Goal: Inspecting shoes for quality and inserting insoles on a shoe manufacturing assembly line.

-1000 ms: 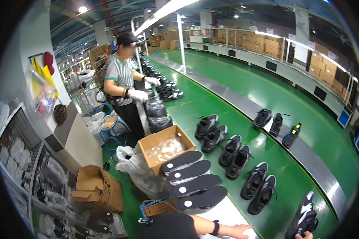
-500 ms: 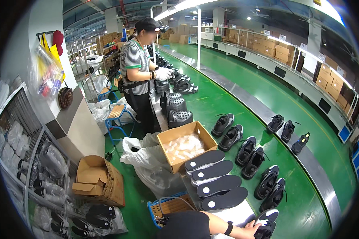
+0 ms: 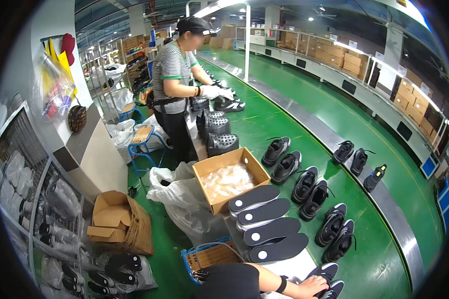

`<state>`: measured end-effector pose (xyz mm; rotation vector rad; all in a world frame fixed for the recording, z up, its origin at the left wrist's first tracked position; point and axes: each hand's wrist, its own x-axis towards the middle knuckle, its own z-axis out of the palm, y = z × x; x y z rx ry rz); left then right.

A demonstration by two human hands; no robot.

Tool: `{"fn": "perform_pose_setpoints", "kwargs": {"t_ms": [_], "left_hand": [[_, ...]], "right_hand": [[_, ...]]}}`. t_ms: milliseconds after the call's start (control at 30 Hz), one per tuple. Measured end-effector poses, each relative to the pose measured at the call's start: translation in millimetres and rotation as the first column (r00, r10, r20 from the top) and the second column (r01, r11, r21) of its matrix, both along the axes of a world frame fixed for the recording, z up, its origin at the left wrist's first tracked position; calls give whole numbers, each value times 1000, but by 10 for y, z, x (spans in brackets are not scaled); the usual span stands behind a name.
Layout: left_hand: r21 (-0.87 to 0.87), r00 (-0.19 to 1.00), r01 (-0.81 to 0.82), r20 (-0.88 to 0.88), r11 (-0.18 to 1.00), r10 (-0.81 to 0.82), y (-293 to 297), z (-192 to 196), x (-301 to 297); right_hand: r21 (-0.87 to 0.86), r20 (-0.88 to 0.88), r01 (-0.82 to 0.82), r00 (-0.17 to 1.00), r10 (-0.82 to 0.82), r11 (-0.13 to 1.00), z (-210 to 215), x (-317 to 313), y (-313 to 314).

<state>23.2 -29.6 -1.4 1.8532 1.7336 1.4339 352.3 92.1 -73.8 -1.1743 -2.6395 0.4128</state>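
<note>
at the near edge of the green tabletop (image 3: pixel 264 124), left hand (image 3: pixel 312 286) lies flat, fingers together, on a black shoe (image 3: pixel 329 274); right hand out of view. best to hold shoe steady w/ the palm.

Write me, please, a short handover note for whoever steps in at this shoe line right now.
Left hand: laid on the nearest black shoe at the near end of the green belt; grip unclear.
Right hand: out of view.
Things: more black shoes stand in pairs along the belt; four dark insoles lie beside the open carton.
Done: cannot tell.
Left: the four insoles lie outside any shoe.
</note>
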Motion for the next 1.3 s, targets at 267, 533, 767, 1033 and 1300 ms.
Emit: {"fn": "perform_pose_setpoints", "kwargs": {"t_ms": [267,533,767,1033,1300], "left_hand": [[-88,929,217,-286,972,-234,337,-152,-21],[-52,966,172,-189,984,-178,596,-339,22],[-195,968,106,245,975,-56,548,-342,124],[-309,966,104,256,945,-22,489,-201,174],[-324,970,75,244,943,7,513,-215,223]], "right_hand": [[3,-61,-152,987,152,988,370,-425,-97],[41,-117,-240,963,243,970,1547,-869,-315],[-227,364,-284,863,352,931,2010,-1682,-737],[14,481,-159,867,132,987,1592,-1976,-753],[148,574,-133,819,25,980,1587,-1800,-803]]}}
